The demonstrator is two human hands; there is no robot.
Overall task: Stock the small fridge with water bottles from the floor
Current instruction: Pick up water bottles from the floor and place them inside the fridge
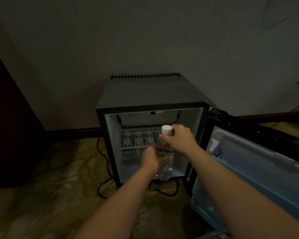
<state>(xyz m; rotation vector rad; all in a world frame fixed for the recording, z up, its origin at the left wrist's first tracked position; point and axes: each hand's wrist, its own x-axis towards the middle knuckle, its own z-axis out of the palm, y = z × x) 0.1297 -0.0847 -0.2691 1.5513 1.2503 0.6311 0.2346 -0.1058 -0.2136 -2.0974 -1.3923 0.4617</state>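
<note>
A small black fridge (148, 94) stands against the wall with its door (259, 163) swung open to the right. In front of the opening I hold a clear water bottle (165, 169) with a white cap and a red label, upright. My right hand (179, 138) grips its neck just below the cap. My left hand (151, 159) wraps around its middle. Several other bottles (138, 140) lie behind the white wire shelf (136, 147) and below it, dim and partly hidden.
A black power cable (104, 169) runs down the fridge's left side and loops across the patterned carpet (50, 195) under its front. A dark wooden cabinet (12, 131) stands at the left. More cable hangs on the wall at the far right.
</note>
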